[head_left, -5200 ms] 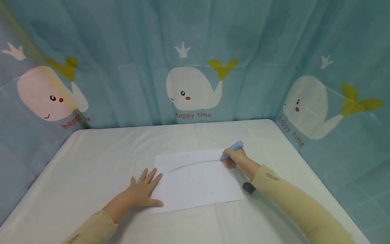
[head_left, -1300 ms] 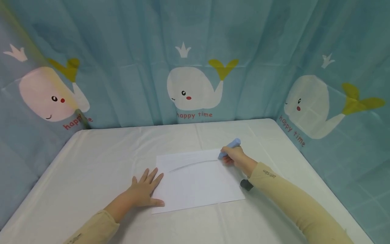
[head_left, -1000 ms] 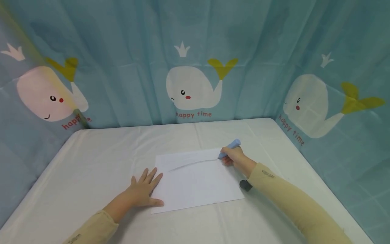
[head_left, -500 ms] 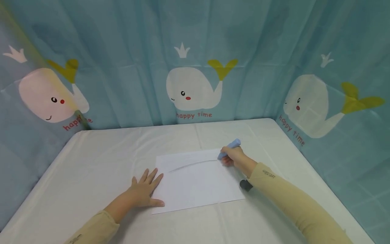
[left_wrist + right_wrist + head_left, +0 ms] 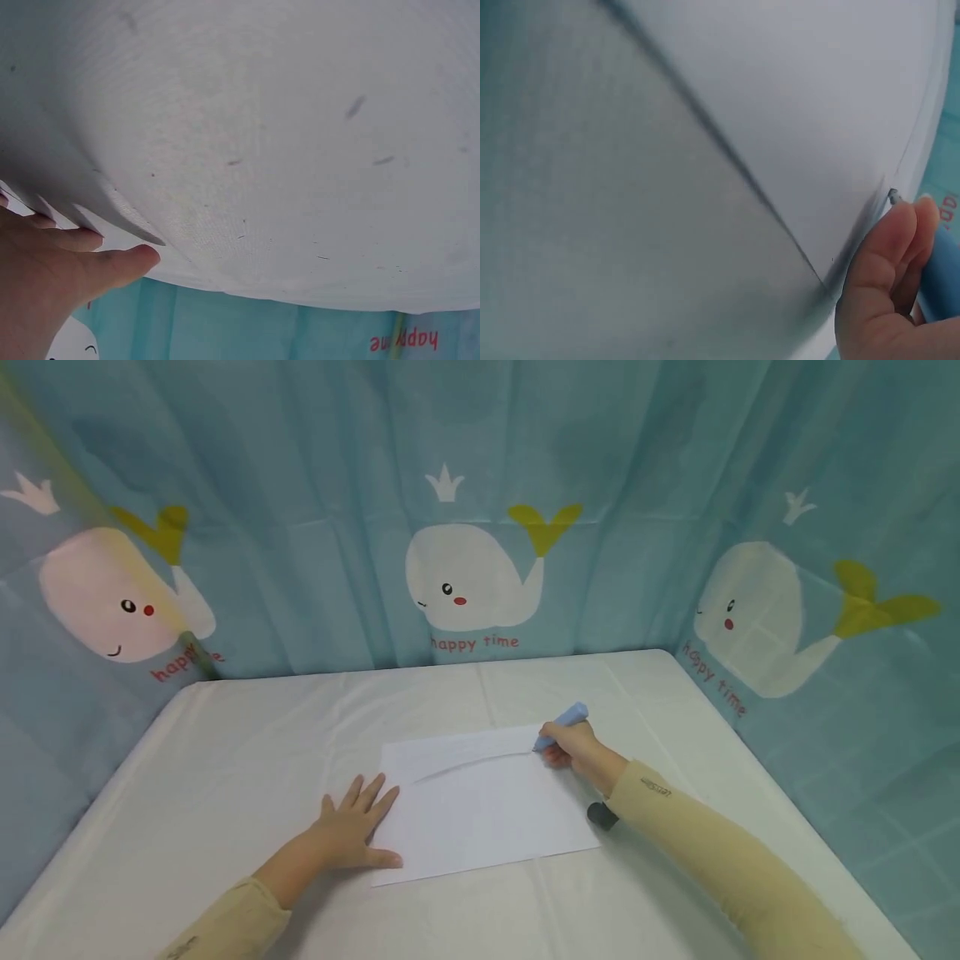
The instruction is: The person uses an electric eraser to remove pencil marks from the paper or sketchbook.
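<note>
A white sheet of paper [image 5: 487, 827] lies on the white-covered table. My left hand [image 5: 348, 835] rests on its left edge with the fingers spread; in the left wrist view this hand [image 5: 56, 274] shows straight fingers. With its fingertips my right hand [image 5: 577, 747] pinches a thick light blue pen-shaped tool [image 5: 564, 724] near the sheet's upper right. A small metallic tip [image 5: 894, 196] shows past the fingers in the right wrist view, at the paper; its exact kind cannot be told. From the tool's tip a faint grey curved line [image 5: 468, 764] runs left across the paper.
A small dark round thing [image 5: 602, 816] sits under the right sleeve cuff. The white tabletop [image 5: 247, 735] reaches to a blue curtain [image 5: 337, 568] with printed whales, which encloses the back and both sides.
Over these seconds my right hand and the blue tool have shifted slightly left, and the grey line's right end with them. My left hand stays in place on the paper.
</note>
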`<state>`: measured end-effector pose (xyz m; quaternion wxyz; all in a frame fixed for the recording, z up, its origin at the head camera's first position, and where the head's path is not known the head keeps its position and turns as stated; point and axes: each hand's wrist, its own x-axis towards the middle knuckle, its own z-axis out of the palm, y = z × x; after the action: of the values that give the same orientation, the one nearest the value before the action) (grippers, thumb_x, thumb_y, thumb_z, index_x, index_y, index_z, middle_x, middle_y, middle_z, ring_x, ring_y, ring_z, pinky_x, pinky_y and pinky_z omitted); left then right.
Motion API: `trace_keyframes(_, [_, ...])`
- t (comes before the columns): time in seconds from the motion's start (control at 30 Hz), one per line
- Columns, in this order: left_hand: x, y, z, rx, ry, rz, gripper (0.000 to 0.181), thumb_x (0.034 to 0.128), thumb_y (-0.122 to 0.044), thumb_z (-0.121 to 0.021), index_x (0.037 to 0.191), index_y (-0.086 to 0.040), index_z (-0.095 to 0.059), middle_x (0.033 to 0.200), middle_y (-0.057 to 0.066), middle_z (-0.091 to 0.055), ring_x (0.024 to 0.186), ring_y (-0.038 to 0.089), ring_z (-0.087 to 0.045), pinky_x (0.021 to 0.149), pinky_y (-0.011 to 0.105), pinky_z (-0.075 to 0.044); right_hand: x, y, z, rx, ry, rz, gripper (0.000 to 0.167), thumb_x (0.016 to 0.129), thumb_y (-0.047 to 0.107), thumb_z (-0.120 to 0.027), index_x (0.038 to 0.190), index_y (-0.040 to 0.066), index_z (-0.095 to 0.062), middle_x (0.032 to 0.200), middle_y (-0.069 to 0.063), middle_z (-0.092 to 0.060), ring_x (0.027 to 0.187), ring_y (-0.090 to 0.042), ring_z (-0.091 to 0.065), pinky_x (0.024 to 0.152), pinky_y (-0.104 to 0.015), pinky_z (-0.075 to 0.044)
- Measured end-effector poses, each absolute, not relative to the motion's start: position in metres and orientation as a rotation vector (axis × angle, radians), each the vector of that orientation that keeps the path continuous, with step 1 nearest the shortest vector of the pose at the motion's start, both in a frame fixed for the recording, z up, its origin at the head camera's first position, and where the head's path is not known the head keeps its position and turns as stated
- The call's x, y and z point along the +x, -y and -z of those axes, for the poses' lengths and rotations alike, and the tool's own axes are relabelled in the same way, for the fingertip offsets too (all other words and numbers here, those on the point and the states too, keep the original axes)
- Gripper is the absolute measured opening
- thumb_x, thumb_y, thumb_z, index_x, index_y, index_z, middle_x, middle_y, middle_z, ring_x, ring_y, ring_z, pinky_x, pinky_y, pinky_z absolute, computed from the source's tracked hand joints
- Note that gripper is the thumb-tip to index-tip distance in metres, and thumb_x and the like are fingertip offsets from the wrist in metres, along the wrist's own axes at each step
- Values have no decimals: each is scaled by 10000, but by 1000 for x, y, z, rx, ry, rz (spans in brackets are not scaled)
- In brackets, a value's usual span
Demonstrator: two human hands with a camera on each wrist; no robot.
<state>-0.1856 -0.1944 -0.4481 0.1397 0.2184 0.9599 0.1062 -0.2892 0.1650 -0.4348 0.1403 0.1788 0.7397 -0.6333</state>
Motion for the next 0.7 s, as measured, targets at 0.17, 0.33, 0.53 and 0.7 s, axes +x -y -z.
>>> trace_keyframes(0.17, [-186, 196, 452, 637, -2771, -307, 1070, 737, -677, -688, 1499, -23, -318, 1564, 273, -160, 1395, 559, -87, 933, 829, -82, -290, -167, 434, 532, -2128, 1857, 223, 854, 84, -608, 996, -85, -575, 586, -66, -586, 457, -110, -567, 484, -221, -509])
trace_keyframes(0.33, [-186, 197, 453, 645, -2781, -299, 1074, 735, -685, -683, 1501, -28, -316, 1566, 269, -158, 1396, 557, -88, 932, 829, -90, -288, -167, 433, 513, -2141, 1859, 234, 858, 99, -599, 995, -89, -574, 578, -60, -587, 457, -104, -570, 479, -212, -505])
trace_keyframes(0.53, [-186, 198, 451, 638, -2785, -311, 1068, 732, -673, -696, 1494, -21, -326, 1562, 273, -166, 1393, 560, -92, 935, 827, -85, -287, -163, 435, 500, -2147, 1827, 201, 852, 98, -602, 947, -79, -588, 579, -68, -584, 455, -114, -567, 475, -224, -506])
trace_keyframes(0.7, [-186, 198, 450, 635, -2784, -308, 1073, 731, -679, -690, 1494, -18, -325, 1561, 277, -166, 1393, 561, -92, 934, 828, -86, -288, -161, 434, 514, -2139, 1839, 202, 839, 90, -608, 954, -75, -588, 577, -69, -586, 448, -110, -566, 473, -223, -509])
